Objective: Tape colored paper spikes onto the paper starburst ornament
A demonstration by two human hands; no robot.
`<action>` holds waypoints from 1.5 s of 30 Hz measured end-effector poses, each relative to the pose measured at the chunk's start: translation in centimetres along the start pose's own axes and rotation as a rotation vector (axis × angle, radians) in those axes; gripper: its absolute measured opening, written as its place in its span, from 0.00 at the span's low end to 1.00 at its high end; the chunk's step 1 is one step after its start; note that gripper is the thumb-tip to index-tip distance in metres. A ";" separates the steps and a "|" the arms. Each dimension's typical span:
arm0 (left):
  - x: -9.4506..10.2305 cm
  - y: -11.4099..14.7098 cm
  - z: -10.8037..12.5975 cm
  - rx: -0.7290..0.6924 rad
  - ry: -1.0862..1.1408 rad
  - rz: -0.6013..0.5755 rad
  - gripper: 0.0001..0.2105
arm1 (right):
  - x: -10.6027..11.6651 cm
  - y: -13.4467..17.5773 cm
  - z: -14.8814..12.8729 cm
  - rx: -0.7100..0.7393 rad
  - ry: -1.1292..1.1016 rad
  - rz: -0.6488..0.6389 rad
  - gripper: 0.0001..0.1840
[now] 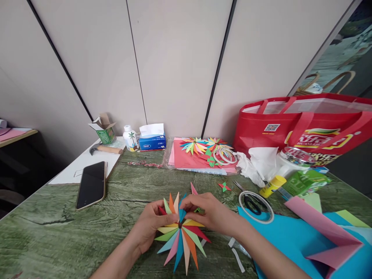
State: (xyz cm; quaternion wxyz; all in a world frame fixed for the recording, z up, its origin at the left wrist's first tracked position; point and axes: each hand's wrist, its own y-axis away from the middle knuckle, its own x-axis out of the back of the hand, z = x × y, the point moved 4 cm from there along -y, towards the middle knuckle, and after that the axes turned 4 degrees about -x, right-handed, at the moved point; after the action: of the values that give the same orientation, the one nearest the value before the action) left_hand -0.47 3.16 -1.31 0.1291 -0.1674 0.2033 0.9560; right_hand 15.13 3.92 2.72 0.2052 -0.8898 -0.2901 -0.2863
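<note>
From the head view, I look down at my desk [52, 232] and take the paper star [181, 237] as the middle of the clock. The star is in front of me, held between my two hands. My left grip [153, 221] is at its 10 o'clock, thumb on the folded paper near the hub, fingers mostly hidden behind the points. My right grip [205, 211] comes in at 1 o'clock, finger and thumb closed on a blue point [181, 215]; how firmly, I cannot tell. The star is round, with no long axis of its own, but that blue point runs from the hub toward 12, and my right fingertips are nearer to it than my left.

As for containers, the red bag [261, 133] gapes at the top toward 2 o'clock; I cannot tell what is inside. Toward 11 stands a green box [106, 135], flaps up, its inside hidden. Beside it, a bottle [131, 140] has its cap on, and the tissue box [152, 142] has a tissue rising from the top. At 2 o'clock, a tape roll [269, 219] rings the black scissor handles [252, 204].
</note>
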 end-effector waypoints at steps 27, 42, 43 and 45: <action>-0.4 0.2 0.3 -0.023 0.024 0.036 0.15 | -0.6 -0.3 1.1 -0.223 -0.538 0.076 0.25; -0.5 0.4 0.6 -0.038 0.009 0.041 0.14 | -0.6 -0.6 2.1 -0.258 -0.367 0.213 0.14; -0.5 0.4 0.7 -0.037 0.007 0.043 0.14 | -0.5 -0.6 2.1 -0.250 -0.346 0.215 0.14; -0.5 0.4 0.7 -0.032 0.004 0.046 0.14 | -0.4 -0.6 2.0 -0.227 -0.308 0.214 0.14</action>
State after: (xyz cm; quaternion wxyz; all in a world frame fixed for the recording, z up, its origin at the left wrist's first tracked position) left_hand -0.32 3.02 -0.40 0.1040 -0.1665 0.1921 0.9615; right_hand 15.23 5.29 1.09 0.0863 -0.9662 -0.1878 -0.1543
